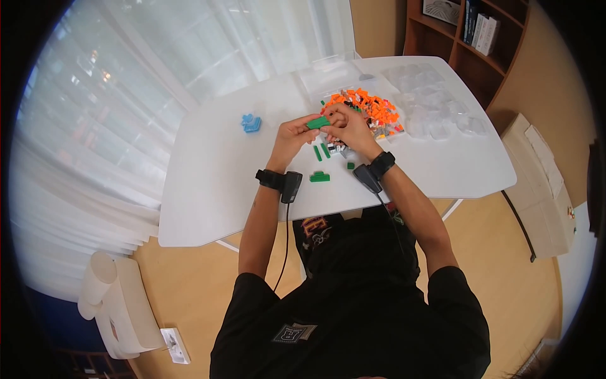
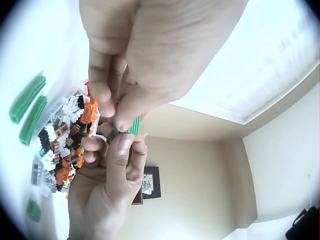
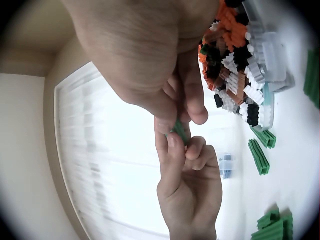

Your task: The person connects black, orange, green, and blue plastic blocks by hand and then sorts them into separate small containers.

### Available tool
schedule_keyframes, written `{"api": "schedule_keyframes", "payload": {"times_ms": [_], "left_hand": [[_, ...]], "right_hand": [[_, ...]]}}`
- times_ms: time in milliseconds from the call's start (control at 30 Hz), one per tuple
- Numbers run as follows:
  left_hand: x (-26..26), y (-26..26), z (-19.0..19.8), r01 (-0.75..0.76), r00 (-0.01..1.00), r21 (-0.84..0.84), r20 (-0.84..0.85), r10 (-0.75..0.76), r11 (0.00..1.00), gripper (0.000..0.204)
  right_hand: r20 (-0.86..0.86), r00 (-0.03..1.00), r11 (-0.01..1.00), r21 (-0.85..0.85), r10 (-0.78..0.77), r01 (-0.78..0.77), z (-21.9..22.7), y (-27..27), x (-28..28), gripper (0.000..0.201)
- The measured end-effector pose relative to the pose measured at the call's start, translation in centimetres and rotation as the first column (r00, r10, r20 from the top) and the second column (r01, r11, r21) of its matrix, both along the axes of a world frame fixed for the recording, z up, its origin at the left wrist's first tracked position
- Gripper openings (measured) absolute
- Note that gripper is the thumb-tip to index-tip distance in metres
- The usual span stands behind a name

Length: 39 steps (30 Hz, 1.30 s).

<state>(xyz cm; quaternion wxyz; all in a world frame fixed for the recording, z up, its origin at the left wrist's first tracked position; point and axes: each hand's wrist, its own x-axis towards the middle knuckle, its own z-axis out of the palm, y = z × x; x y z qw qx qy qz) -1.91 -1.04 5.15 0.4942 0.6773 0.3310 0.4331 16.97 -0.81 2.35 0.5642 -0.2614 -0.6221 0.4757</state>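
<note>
A ridged green block piece [image 1: 318,123] is held up over the table between both hands. The left hand [image 1: 295,136] pinches its left end with thumb and fingers, and the right hand [image 1: 351,129] pinches the right end. In the left wrist view the green piece [image 2: 133,126] shows between the thumbs; in the right wrist view fingers mostly cover it [image 3: 178,132]. Two green strips [image 1: 321,152] lie on the table below the hands. Nearer the person are a stepped green assembly [image 1: 320,177] and a small green block [image 1: 350,166].
Behind the right hand, a tray holds a heap of orange, white, black and brown pieces [image 1: 372,110]. A light blue assembly [image 1: 250,122] stands at the left of the white table [image 1: 208,189]. Clear plastic bags [image 1: 435,107] lie at the back right.
</note>
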Motion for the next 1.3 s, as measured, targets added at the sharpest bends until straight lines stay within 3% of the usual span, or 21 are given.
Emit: {"api": "schedule_keyframes", "payload": {"times_ms": [267,333,367,433,533,667,767,833,967,1167,1233,1300], "left_hand": [[0.5,-0.1,-0.1,0.046,0.999,0.005,-0.005,-0.046,0.999,0.032],[1.2,0.0,-0.9,-0.087,0.996,-0.019,0.035,0.088,0.996,0.025],[1.2,0.2,-1.1,-0.086,0.996,-0.017,0.035,0.087,0.996,0.025],[1.2,0.5,-1.5,-0.034,0.999,-0.081,-0.034,0.032,0.996,0.024],[1.0,0.3,-1.3,-0.08,0.995,-0.042,-0.066,0.077,0.996,0.024],[0.9,0.5,-1.4,-0.027,1.0,-0.07,-0.018,0.026,0.997,0.023],[1.1,0.3,-1.1,-0.009,1.0,-0.094,0.006,0.01,0.996,0.022],[1.1,0.3,-1.2,-0.005,0.998,-0.044,-0.057,0.002,0.999,0.021],[0.9,0.3,-1.1,-0.009,0.994,-0.039,-0.11,0.004,0.999,0.02],[0.6,0.7,-1.7,0.044,0.997,-0.047,-0.069,-0.047,0.998,0.018],[0.8,0.5,-1.5,0.061,0.997,-0.076,-0.034,-0.064,0.995,0.018],[0.7,0.4,-1.3,0.044,0.998,-0.057,-0.051,-0.047,0.997,0.019]], "right_hand": [[0.013,1.0,1.0,0.011,-0.025,0.025,-0.1,0.1,-0.2,0.026],[0.086,0.996,0.999,-0.042,-0.016,0.02,0.2,-0.2,-0.2,0.029],[0.087,0.996,0.999,-0.041,-0.017,0.021,0.3,-0.4,-0.3,0.029],[0.084,0.996,0.999,-0.032,0.037,-0.035,0.3,-0.7,-0.5,0.024],[0.019,0.998,0.995,-0.075,0.064,-0.062,0.1,-0.4,-0.5,0.019],[-0.017,0.998,0.996,-0.063,0.067,-0.068,-0.5,-0.1,-0.8,0.016],[-0.025,0.999,0.997,-0.071,0.032,-0.034,-0.4,-0.2,-0.8,0.017],[0.019,0.996,0.995,-0.04,-0.087,0.088,-0.2,-0.4,-0.8,0.015],[0.051,0.995,0.995,-0.046,-0.091,0.093,-0.9,0.1,-0.8,0.01],[0.028,0.999,0.996,-0.088,-0.03,0.032,-0.8,0.2,-0.4,0.008],[-0.108,0.991,0.983,-0.158,0.075,-0.091,-1.0,0.5,-0.3,0.008],[-0.128,0.989,0.987,-0.131,0.078,-0.095,-1.0,0.6,-0.2,0.009]]}}
